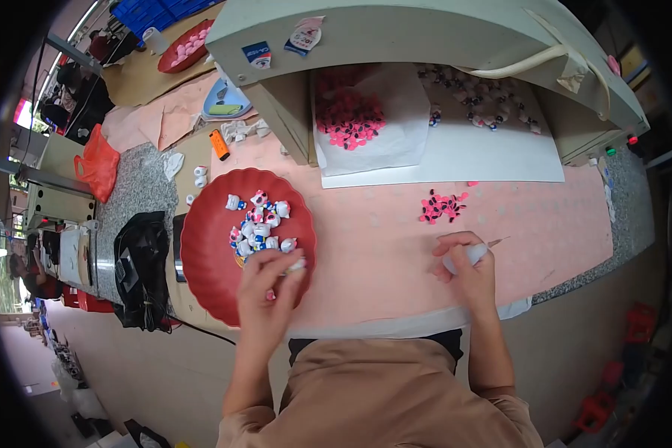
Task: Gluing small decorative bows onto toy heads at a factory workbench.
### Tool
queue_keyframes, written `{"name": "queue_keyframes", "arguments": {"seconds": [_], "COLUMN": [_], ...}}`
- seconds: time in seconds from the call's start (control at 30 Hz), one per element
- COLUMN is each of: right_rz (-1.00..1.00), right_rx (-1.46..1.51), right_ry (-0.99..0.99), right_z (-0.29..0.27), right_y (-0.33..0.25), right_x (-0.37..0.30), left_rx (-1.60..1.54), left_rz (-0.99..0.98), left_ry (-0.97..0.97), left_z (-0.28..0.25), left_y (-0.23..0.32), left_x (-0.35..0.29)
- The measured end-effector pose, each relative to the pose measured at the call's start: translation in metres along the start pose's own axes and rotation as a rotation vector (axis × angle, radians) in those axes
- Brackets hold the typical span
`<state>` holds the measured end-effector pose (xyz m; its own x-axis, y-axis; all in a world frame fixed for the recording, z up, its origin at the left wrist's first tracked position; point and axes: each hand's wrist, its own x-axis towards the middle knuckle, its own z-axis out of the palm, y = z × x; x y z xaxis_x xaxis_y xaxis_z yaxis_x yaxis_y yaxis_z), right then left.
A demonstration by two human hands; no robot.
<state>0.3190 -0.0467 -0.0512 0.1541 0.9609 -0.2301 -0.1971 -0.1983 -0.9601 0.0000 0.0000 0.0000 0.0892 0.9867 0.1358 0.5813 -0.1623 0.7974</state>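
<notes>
My left hand is over the near right part of a red scalloped bowl. Thumb and fingers pinch a small white figurine, partly hidden by them; a bit of pink shows lower by the palm. Several white, pink and blue cat-like figurines lie heaped in the bowl. To the right, above the pink-covered table, my right hand is closed around a small white squeeze bottle whose thin needle tip points right. Beyond that hand lies a small heap of pink-and-black pieces.
A grey-green hooded machine stands at the back; inside are a pile of pink pieces on white paper and several figurines. An orange lighter, a blue tray and a black plastic bag lie at the left.
</notes>
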Motion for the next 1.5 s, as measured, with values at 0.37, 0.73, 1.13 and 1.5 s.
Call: {"name": "queue_keyframes", "arguments": {"seconds": [0.37,0.73,1.13,1.5], "right_rz": [-0.234,-0.242,-0.284,-0.271], "right_rx": [0.008,0.163,0.174,0.071], "right_ry": [0.226,0.346,0.407,0.446], "right_z": [-0.010,-0.027,-0.061,-0.057], "right_y": [0.012,0.006,-0.005,-0.005], "right_x": [-0.003,-0.002,0.002,0.008], "left_rx": [-0.098,-0.025,0.213,0.416], "left_rz": [0.482,0.608,0.663,0.576], "left_ry": [-0.254,-0.089,0.064,0.032], "left_z": [0.144,0.271,0.309,0.292], "left_y": [0.074,0.118,0.129,0.112], "left_x": [0.053,0.180,0.275,0.191]}}
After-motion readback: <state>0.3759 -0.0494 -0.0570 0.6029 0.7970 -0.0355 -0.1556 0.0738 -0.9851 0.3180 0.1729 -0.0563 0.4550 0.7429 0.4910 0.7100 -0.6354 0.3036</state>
